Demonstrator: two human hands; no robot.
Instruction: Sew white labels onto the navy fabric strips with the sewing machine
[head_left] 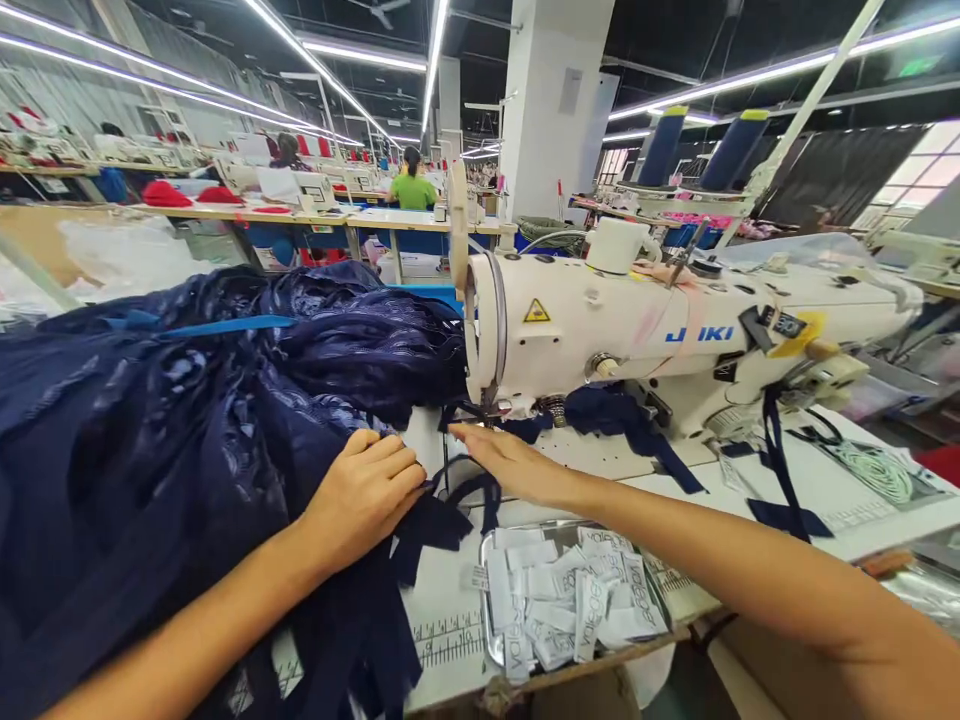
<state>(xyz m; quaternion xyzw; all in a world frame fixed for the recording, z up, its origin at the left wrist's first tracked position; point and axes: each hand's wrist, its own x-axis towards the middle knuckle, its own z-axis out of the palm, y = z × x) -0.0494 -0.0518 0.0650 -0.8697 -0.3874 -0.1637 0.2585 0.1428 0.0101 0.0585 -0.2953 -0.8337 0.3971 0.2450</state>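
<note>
Left hand (367, 490): fingers curled, knuckles up, pressing down on the navy fabric (150, 430) at the near left of the needle. Right hand (510, 462): flat, fingers straight and together, fingertips laid on a narrow navy strip (469, 490) just in front of the presser foot; pinching or merely resting cannot be told. Strip running near to far, far end under the foot, nearer the right hand than the left. Bulk of the cloth heaped to the left, spilling over the near edge. White sewing machine (637, 330) stretching right from the needle. Metal tray (487, 560) of white labels (570, 600) near, under the right forearm. Further right, more navy strips (780, 480) draped on the table (450, 620).
</note>
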